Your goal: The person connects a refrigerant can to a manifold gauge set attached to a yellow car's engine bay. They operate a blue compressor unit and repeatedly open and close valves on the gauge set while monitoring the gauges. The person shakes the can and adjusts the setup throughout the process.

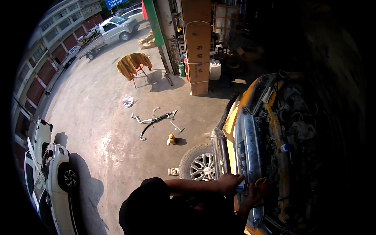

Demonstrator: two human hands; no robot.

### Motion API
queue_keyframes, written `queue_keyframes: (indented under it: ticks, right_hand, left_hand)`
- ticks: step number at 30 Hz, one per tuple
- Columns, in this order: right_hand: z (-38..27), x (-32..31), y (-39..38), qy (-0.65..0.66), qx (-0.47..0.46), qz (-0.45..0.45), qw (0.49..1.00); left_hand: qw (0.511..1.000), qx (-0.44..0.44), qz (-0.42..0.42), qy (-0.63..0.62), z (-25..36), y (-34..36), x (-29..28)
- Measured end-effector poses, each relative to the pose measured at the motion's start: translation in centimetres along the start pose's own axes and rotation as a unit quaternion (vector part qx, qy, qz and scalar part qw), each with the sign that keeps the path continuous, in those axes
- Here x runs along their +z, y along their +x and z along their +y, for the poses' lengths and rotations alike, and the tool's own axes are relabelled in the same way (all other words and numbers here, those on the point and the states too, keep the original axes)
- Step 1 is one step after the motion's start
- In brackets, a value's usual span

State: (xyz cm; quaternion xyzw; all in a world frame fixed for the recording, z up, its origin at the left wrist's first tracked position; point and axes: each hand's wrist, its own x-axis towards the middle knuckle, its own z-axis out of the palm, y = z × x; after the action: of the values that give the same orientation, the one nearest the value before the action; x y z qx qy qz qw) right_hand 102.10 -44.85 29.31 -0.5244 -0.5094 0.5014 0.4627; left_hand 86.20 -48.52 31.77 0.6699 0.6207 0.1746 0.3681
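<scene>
My left hand [229, 183] reaches across the front of a yellow vehicle [244, 98] with its engine bay uncovered. Its fingers are closed on a small blue object [240, 187], whose kind I cannot make out. Close beside it, my right hand [250, 199] is raised with bent fingers; what they hold is lost in shadow. A red thing [266, 188] and a thin yellow loop [260, 180] show just past the right fingers. Under both hands runs the vehicle's silver front crossbeam [252, 137]. A blue-and-white cap [284, 147] shows farther over the engine bay.
A wheel [201, 163] lies by the vehicle's front beside a black bar [222, 149]. Hoses and pipes [154, 118], a T-shaped tool [177, 127] and a yellow object [171, 139] lie on the concrete. A tall carton [197, 51], a cloth-draped stool [133, 64] and a white car [51, 168] stand around.
</scene>
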Motion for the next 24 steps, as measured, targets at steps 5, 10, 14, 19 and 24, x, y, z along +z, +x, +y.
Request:
queue_keyframes:
  ticks: [5, 10, 14, 19, 24]
  right_hand:
    - [-0.2, -0.5, 1.1, 0.01, -0.032, -0.166, 0.986]
    - [4.8, -0.8, 3.9, 0.08, 0.108, -0.1, 0.986]
    - [3.5, -0.2, 4.0, 0.173, 0.194, -0.014, 0.966]
    - [2.7, 0.5, 2.9, 0.148, 0.155, -0.023, 0.977]
    - [3.5, -0.2, 3.1, 0.214, 0.181, -0.029, 0.959]
  left_hand:
    - [0.827, 0.05, -0.249, -0.501, -7.1, 1.8, 3.6]
    - [0.883, 0.059, -0.124, -0.449, -7.6, 1.3, 1.1]
    - [0.987, 0.118, 0.099, -0.04, -2.0, -2.8, -3.9]
    - [0.874, -0.087, -0.088, -0.47, -7.0, -1.8, -1.0]
    - [0.939, 0.072, 0.113, -0.317, -3.1, -4.5, -2.5]
